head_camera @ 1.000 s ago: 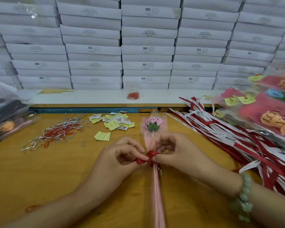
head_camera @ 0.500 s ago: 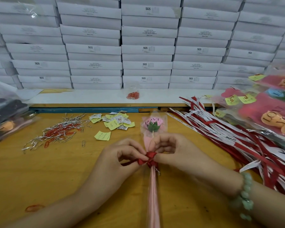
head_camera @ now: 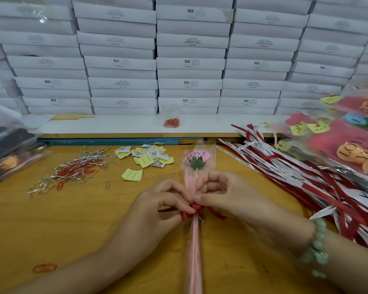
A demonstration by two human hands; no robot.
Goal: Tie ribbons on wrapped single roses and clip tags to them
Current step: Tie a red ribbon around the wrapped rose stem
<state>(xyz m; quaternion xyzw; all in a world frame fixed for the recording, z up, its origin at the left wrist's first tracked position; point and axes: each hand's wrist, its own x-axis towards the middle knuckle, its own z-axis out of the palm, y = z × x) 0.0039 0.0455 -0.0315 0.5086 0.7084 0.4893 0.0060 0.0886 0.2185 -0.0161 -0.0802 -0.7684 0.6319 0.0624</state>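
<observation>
A wrapped single rose (head_camera: pixel 197 161) with a pink head marked LOVE YOU lies on the wooden table (head_camera: pixel 51 225), its pink stem (head_camera: pixel 194 255) running toward me. A red ribbon (head_camera: pixel 194 209) is knotted round the stem below the cone of wrap. My left hand (head_camera: pixel 157 206) pinches the ribbon's left loop. My right hand (head_camera: pixel 225 194) pinches the ribbon's right side, with a red tail trailing under it. Yellow tags (head_camera: pixel 146 157) lie in a loose pile behind my left hand.
Red and silver paper clips with twist ties (head_camera: pixel 72 170) lie scattered at left. A heap of red and white ribbons (head_camera: pixel 295 177) and finished wrapped roses (head_camera: pixel 348 143) fills the right side. Bagged items (head_camera: pixel 6 149) sit far left. Stacked white boxes (head_camera: pixel 189 60) stand behind.
Both hands have pulled slightly apart at the knot, drawing the ribbon loops and tails out to each side. The rose has stayed in place.
</observation>
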